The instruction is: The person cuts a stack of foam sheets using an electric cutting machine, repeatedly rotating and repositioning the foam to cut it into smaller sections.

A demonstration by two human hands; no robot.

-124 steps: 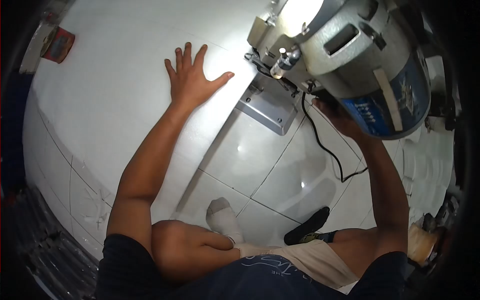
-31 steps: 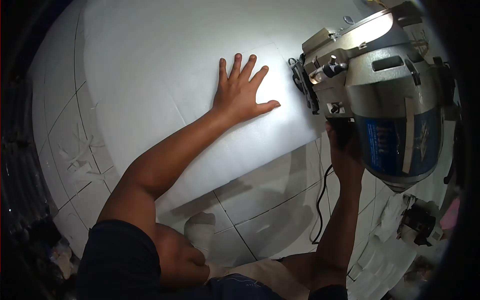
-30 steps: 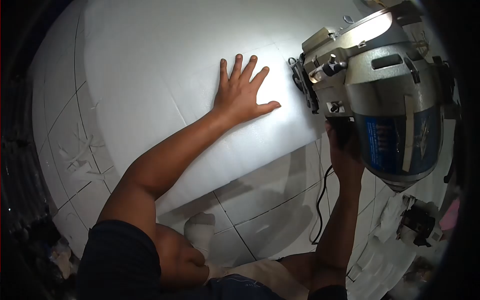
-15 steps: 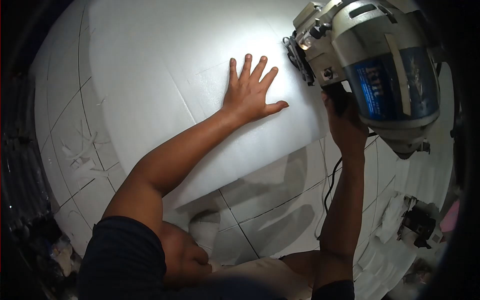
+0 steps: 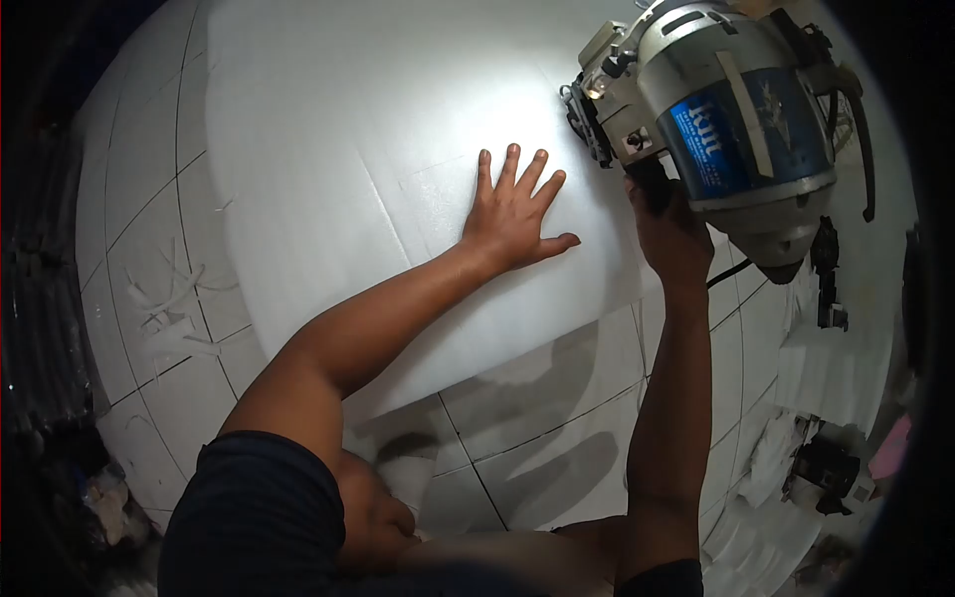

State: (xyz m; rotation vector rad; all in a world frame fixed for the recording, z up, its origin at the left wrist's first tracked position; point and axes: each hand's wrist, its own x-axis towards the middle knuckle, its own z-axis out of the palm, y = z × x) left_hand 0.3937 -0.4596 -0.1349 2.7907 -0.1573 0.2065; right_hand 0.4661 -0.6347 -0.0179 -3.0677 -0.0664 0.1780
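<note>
My left hand (image 5: 509, 221) lies flat on a white foam sheet (image 5: 308, 149), palm down with fingers spread. At the right, my right hand (image 5: 674, 234) wraps around the dark handle of a fabric cutting machine (image 5: 741, 149). The machine has a silver motor housing with a blue "km" label and a strip of tape on it. It stands at the right side of the sheet, and its lamp brightens the foam in front of it. Its blade and base are hidden from me.
A black power cord (image 5: 729, 273) runs beside my right wrist. White foam scraps (image 5: 169, 308) lie on the tiled floor (image 5: 149, 239) at left. More white sheets (image 5: 836, 348) and a dark machine part (image 5: 828, 468) are at lower right. My legs are below.
My right hand and the cutting machine have shifted forward and left relative to the sheet. My left hand stays flat on the same spot of foam; the view has tilted slightly.
</note>
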